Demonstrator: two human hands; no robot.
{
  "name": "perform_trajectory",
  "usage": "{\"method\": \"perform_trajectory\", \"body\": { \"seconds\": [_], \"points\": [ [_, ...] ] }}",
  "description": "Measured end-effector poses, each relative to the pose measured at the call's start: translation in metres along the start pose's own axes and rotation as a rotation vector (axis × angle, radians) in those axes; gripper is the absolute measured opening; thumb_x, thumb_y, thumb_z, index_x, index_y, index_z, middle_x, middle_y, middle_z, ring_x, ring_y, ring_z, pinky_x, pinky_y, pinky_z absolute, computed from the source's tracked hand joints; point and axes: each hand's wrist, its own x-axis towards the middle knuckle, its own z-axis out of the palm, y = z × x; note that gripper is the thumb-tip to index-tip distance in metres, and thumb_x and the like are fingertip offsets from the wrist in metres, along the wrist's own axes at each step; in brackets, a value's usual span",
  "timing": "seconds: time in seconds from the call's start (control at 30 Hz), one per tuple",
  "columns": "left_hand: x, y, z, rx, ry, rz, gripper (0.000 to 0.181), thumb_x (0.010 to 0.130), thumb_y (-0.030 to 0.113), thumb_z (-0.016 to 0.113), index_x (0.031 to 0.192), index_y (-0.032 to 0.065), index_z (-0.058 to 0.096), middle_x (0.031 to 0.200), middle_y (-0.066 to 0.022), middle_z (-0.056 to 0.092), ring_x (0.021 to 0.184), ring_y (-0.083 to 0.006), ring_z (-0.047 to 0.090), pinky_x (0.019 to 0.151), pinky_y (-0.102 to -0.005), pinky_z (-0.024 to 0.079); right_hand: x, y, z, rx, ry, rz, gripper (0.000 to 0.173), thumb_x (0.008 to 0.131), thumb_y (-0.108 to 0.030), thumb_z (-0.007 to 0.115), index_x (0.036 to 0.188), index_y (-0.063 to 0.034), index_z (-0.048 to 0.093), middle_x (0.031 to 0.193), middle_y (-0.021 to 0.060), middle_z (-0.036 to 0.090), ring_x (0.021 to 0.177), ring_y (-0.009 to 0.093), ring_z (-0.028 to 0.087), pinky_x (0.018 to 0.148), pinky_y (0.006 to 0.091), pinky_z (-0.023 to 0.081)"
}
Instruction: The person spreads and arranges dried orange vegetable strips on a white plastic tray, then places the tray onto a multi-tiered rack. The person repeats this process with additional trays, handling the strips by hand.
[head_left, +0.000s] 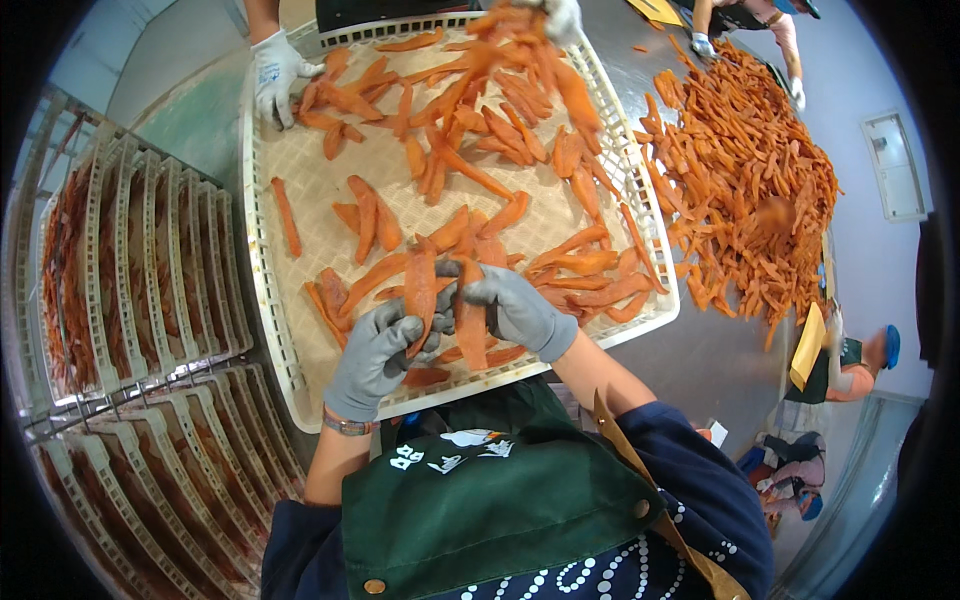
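My left hand (375, 352), in a grey glove, grips a flat orange strip of dried sweet potato (420, 292) over the near part of a tray. In my right hand (517, 304), also gloved in grey, is a second, broader strip (471, 322) held between thumb and fingers. Both strips stand roughly upright, side by side and slightly apart. Beneath them a white plastic tray (652, 217) with slotted walls bears a tan mesh liner (319, 206). Loose orange strips (367, 217) lie scattered over the liner, some overlapping, thickest at the far right.
Across the tray a co-worker's white-gloved hand (277, 79) touches strips; their other glove (562, 19) is above a bunch. A large heap of strips (750, 172) covers part of the metal table (652, 367) at right. Racks of stacked trays (161, 270) stand at left. Other people work beyond the heap.
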Motion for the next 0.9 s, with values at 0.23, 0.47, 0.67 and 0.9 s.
{"method": "perform_trajectory", "body": {
  "seconds": [0.23, 0.47, 0.67, 0.9],
  "points": [
    [0.005, -0.041, -0.001, -1.135, -0.255, -0.23, 0.029, 0.098, 0.033, 0.05, 0.1, 0.0038, 0.056, 0.07, -0.0012, 0.055, 0.058, -0.0092, 0.043, 0.054, -0.0207, 0.033, 0.008, -0.001, 0.048, -0.518, 0.457, -0.35, 0.061, 0.101, -0.024, 0.046, 0.151, 0.0017, 0.022, 0.117, 0.0168, 0.055, 0.109, 0.02, 0.055, 0.098, 0.0319, 0.043],
    [-0.014, -0.039, -0.002, -1.041, -0.241, -0.139, 0.046, 0.101, 0.048, 0.043, 0.071, 0.013, 0.045, 0.071, -0.0036, 0.052, 0.057, -0.0126, 0.041, 0.056, -0.0242, 0.034, 0.032, 0.006, 0.033, -1.568, 0.807, -0.85, 0.055, 0.084, -0.015, 0.069, 0.132, 0.0035, 0.05, 0.137, 0.0305, 0.041, 0.129, 0.041, 0.042, 0.103, 0.0481, 0.038],
    [-0.069, -0.01, -0.031, -0.22, 0.165, 0.33, 0.042, 0.096, 0.051, 0.052, 0.091, 0.009, 0.053, 0.103, -0.0193, 0.068, 0.066, -0.0134, 0.055, 0.06, -0.023, 0.044, 0.038, -0.002, 0.038, -1.698, 0.597, 0.069, 0.045, 0.084, -0.032, 0.068, 0.119, -0.004, 0.063, 0.129, 0.0199, 0.053, 0.13, 0.044, 0.039, 0.101, 0.0499, 0.038],
    [-0.12, 0.064, -0.153, 0.766, 1.128, 0.243, 0.047, 0.099, 0.025, 0.058, 0.139, 0.0041, 0.048, 0.114, -0.0127, 0.066, 0.082, -0.0105, 0.062, 0.064, -0.0222, 0.049, 0.049, 0.027, 0.065, -1.937, 0.547, -0.75, 0.046, 0.083, -0.032, 0.067, 0.119, -0.004, 0.061, 0.123, 0.0154, 0.057, 0.123, 0.035, 0.048, 0.104, 0.0492, 0.035]
  ]
}}
